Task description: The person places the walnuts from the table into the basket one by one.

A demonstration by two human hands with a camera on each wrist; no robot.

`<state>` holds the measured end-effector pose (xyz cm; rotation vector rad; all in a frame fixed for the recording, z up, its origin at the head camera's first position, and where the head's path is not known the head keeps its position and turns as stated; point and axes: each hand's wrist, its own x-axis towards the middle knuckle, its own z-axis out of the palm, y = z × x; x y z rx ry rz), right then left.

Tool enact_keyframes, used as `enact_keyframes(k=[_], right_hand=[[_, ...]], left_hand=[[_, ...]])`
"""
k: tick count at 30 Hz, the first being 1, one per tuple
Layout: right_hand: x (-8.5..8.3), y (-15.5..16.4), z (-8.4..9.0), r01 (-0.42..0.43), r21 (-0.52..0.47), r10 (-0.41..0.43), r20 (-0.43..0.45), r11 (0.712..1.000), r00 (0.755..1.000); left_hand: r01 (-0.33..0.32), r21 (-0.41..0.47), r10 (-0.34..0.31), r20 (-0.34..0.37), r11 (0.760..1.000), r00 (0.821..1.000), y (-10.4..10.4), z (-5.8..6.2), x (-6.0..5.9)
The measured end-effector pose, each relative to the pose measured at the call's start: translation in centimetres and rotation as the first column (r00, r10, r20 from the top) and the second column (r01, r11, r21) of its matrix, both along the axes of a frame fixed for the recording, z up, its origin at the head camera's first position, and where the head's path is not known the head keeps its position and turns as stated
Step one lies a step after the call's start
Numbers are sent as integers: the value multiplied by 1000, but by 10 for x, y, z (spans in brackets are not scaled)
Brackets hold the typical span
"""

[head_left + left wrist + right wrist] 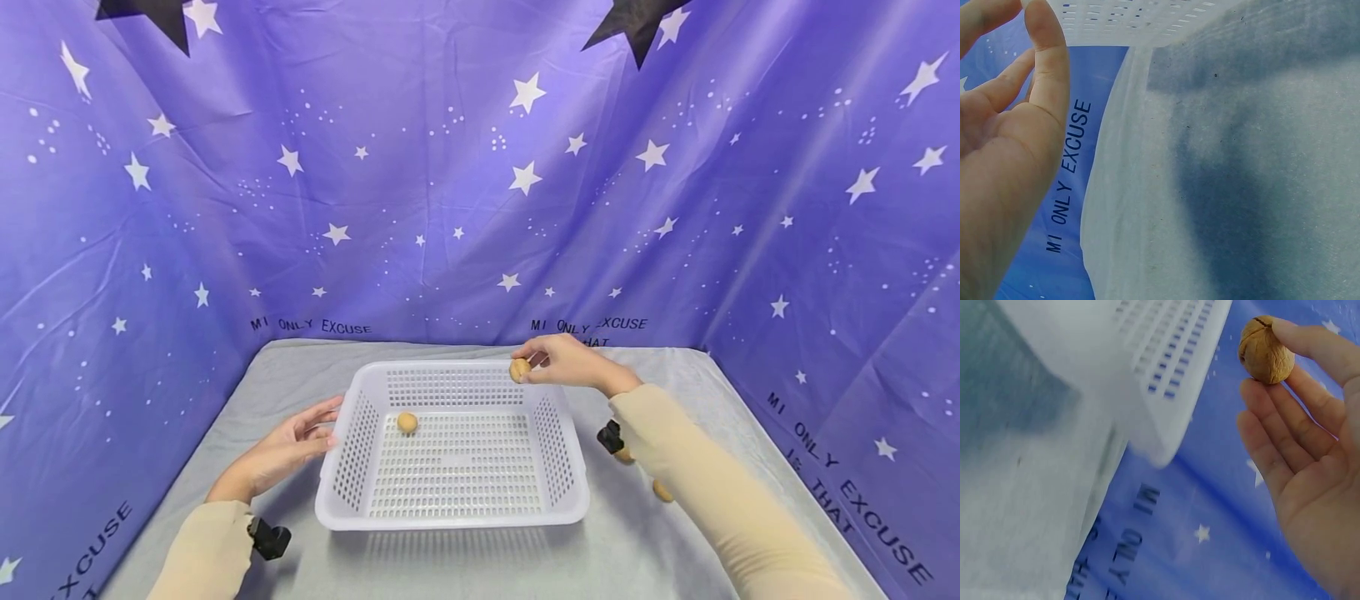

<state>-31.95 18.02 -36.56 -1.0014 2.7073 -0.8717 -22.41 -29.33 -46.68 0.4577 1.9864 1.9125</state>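
Observation:
A white plastic basket [453,523] with a slotted floor and walls stands on the grey cloth. One walnut [407,422] lies inside it, toward the back left. My left hand [281,446] holds the basket's left rim, thumb and fingertips right at the edge. Above the back right corner, my right hand [568,363] pinches another walnut [1266,351] between thumb and fingertips. The right wrist view shows the cracked tan shell, with the lower fingers of that hand spread loosely beneath.
Right of the basket, a walnut [625,456] and another walnut [662,491] lie on the grey cloth [450,571], partly hidden by the right sleeve [697,467]. A blue curtain [427,167] with white stars encloses the back and sides.

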Motion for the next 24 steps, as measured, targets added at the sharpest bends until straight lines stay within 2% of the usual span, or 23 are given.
enact_keyframes(k=[9, 15, 24], right_hand=[[-8, -44, -16, -63, 76, 61, 24, 995, 998], [-10, -71, -33, -85, 65, 79, 94, 994, 992], [-9, -111, -59, -132, 68, 122, 137, 989, 983]], left_hand=[[10, 14, -10, -2, 1000, 1000, 0, -1, -1], [15, 11, -15, -5, 1000, 1000, -1, -1, -1], [22, 13, -22, -7, 1000, 1000, 0, 0, -1]])
